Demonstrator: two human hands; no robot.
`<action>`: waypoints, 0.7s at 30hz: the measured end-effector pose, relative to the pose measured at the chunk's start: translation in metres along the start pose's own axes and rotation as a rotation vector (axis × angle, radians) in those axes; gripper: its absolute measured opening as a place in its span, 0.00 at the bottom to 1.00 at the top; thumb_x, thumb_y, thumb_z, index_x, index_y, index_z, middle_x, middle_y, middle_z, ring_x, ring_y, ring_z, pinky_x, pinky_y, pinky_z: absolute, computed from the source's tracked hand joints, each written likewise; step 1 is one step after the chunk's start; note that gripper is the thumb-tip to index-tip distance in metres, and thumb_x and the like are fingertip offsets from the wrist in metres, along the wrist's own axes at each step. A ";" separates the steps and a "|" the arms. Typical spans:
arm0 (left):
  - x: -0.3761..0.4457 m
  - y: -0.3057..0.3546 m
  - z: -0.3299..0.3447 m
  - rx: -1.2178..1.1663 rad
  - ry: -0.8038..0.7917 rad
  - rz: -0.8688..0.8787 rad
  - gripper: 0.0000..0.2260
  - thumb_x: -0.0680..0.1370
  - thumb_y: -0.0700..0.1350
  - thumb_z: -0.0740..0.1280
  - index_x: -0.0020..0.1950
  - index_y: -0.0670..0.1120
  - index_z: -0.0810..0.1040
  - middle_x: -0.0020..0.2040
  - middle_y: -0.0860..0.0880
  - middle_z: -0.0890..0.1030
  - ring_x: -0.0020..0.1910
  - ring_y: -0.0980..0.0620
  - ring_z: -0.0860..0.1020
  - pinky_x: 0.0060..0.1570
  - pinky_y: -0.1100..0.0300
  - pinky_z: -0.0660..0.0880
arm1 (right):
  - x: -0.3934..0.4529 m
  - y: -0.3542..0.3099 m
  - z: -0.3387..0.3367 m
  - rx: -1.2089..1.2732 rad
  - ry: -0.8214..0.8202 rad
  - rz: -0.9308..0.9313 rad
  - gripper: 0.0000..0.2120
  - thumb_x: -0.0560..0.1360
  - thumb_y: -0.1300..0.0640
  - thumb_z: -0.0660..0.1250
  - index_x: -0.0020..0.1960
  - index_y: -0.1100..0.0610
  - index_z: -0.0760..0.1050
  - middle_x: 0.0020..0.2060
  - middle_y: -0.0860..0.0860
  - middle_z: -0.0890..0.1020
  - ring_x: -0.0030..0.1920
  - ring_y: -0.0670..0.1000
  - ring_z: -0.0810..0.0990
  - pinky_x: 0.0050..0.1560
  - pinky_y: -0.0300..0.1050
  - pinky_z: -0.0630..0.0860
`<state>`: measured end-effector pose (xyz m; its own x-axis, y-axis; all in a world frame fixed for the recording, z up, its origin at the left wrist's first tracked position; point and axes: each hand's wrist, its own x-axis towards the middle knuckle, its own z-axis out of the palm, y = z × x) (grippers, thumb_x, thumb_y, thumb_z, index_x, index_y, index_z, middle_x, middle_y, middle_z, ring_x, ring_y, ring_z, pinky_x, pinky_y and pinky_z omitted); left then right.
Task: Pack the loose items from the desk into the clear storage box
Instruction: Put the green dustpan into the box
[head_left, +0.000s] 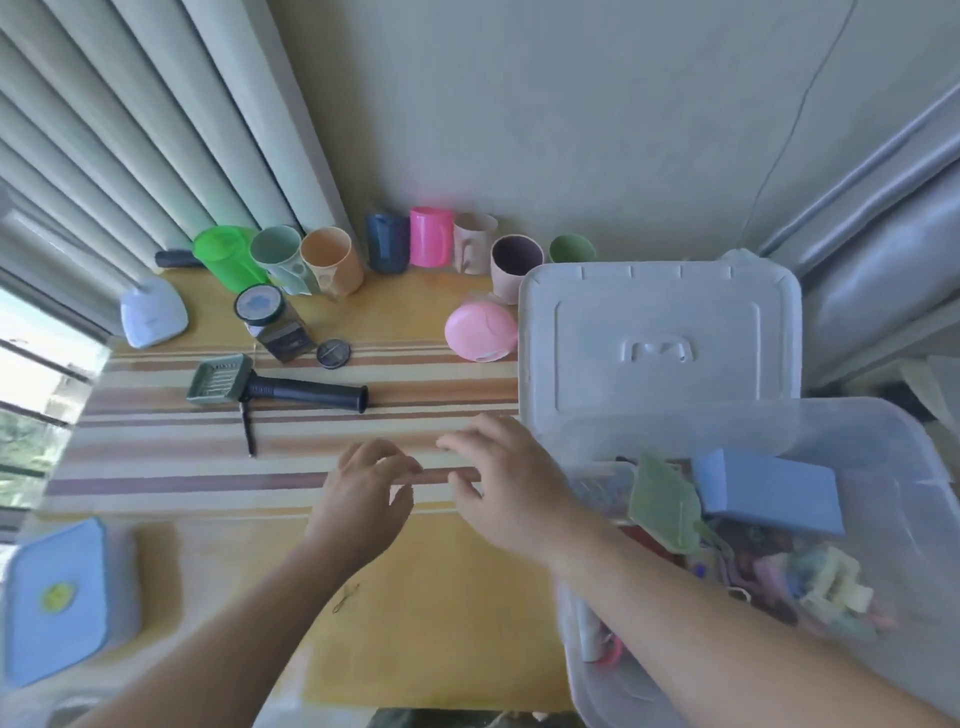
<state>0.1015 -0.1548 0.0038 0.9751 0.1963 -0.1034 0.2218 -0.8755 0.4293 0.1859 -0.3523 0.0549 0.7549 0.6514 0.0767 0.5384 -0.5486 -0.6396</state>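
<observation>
The clear storage box (904, 467) stands at the right with a blue box (769, 493), a green piece (662, 504) and several small colourful items inside. Its white lid (660, 343) leans behind it. My left hand (366, 488) and my right hand (504, 483) hover side by side over the striped mat (208, 467), fingers apart, holding nothing. Loose on the desk lie a black handle (306, 392), a green soap tray (218, 382), a dark jar (275, 322), a round cap (333, 353) and a pink round case (480, 330).
Several cups (431, 236) and a green jug (228, 254) line the wall. A white lamp base (153, 312) sits at the left, a blue-lidded container (57, 597) at the near left. A thin black pen (248, 428) lies on the mat, a rubber band (345, 597) nearer me.
</observation>
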 end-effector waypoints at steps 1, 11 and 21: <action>-0.001 -0.019 -0.001 0.024 -0.041 -0.013 0.10 0.76 0.44 0.71 0.56 0.54 0.84 0.57 0.55 0.78 0.60 0.48 0.74 0.58 0.48 0.76 | 0.013 -0.005 0.021 -0.007 -0.099 0.083 0.16 0.78 0.55 0.67 0.66 0.52 0.79 0.59 0.48 0.78 0.62 0.53 0.74 0.61 0.51 0.76; -0.013 -0.109 0.024 0.091 -0.583 -0.064 0.16 0.81 0.52 0.62 0.69 0.61 0.75 0.71 0.55 0.70 0.72 0.49 0.64 0.71 0.51 0.66 | 0.041 0.057 0.115 -0.554 -0.399 0.781 0.29 0.75 0.66 0.66 0.73 0.49 0.66 0.74 0.57 0.61 0.69 0.62 0.67 0.62 0.54 0.76; 0.000 -0.098 0.032 0.015 -0.621 0.066 0.16 0.81 0.50 0.61 0.69 0.60 0.75 0.71 0.54 0.71 0.73 0.48 0.65 0.71 0.51 0.65 | 0.040 0.078 0.134 -0.450 -0.219 0.997 0.30 0.79 0.70 0.59 0.80 0.62 0.57 0.71 0.59 0.65 0.66 0.63 0.70 0.56 0.55 0.78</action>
<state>0.0791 -0.0831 -0.0667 0.8003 -0.1478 -0.5811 0.1567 -0.8839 0.4407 0.2079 -0.2987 -0.0939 0.8666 -0.1326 -0.4811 -0.1517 -0.9884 -0.0009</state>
